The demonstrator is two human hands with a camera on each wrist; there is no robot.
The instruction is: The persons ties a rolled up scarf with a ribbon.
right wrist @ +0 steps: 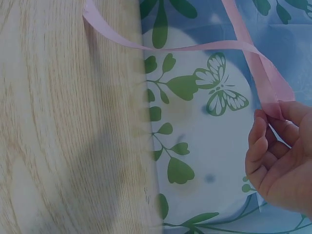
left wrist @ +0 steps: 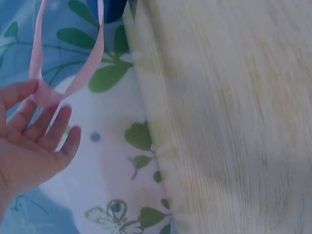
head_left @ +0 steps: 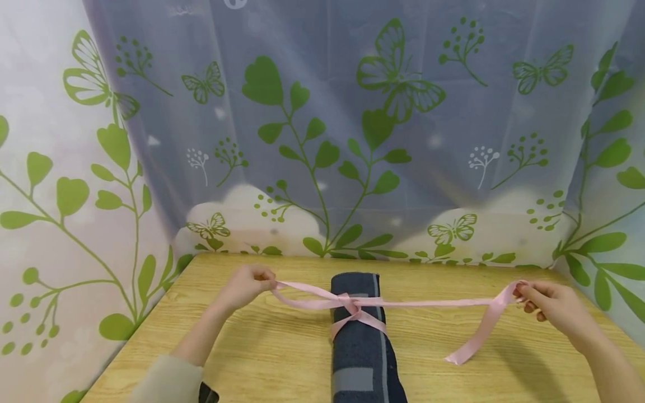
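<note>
A dark navy rolled towel [head_left: 359,352] with grey bands lies lengthwise on the table. Around its upper part goes a pink ribbon [head_left: 428,303], crossed and knotted on top. To the left of the roll, my left hand [head_left: 249,288] pinches the end of a ribbon loop and pulls it out sideways; the left wrist view shows this loop [left wrist: 92,61] between thumb and finger. On the other side my right hand [head_left: 554,308] pinches the ribbon's tail, held taut from the knot. The tail's free end [head_left: 471,347] hangs down from those fingers. Both hands are above the tabletop.
The wooden table [head_left: 282,358] reaches back to a blue-grey curtain [head_left: 302,168] printed with green leaves and butterflies. Similar printed cloth [head_left: 40,268] hangs at the left and right sides. A small black object [head_left: 208,393] shows beside the left sleeve.
</note>
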